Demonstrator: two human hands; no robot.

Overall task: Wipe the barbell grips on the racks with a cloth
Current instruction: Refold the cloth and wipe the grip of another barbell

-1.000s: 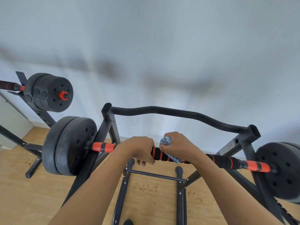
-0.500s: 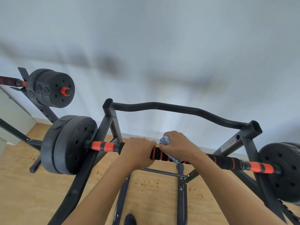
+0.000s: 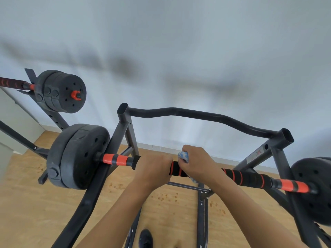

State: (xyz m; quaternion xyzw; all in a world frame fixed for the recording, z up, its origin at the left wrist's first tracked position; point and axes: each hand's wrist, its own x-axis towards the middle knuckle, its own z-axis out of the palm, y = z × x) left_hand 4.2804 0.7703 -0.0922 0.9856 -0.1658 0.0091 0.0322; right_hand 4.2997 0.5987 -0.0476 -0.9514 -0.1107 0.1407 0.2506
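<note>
my right hand (image 3: pixel 197 163) is curled over the top of the grip (image 3: pixel 249 178), fingers closed round the cloth (image 3: pixel 183 156) and pressing it against the foam. a blue and white bunch of cloth pokes out above my knuckles and a small bit hangs below the bar. my left hand (image 3: pixel 154 169) sits just beside it, fingers wrapped over the same grip and holding nothing else. a short stretch of black foam with red rings shows between the two hands.

the grip runs on to my right, black with thin red rings, and ends at an orange and black sleeve (image 3: pixel 292 186) that meets the right plate (image 3: pixel 313 190). on my left a matching sleeve (image 3: pixel 116 159) runs into the left plates (image 3: pixel 75 156). the bar lies across the dark rack (image 3: pixel 123 119), whose wavy top tube (image 3: pixel 197 115) joins two open-topped posts beyond my hands.

a second bar (image 3: pixel 12 83) with its own plates (image 3: pixel 60 91) sits on another stand at the far left, higher and nearer the wall (image 3: pixel 179 51). below is a wood floor (image 3: pixel 26 203) with small reddish specks under the rack. the toe of a dark shoe (image 3: pixel 146 238) shows at the bottom edge, between the rack's lower rails.
</note>
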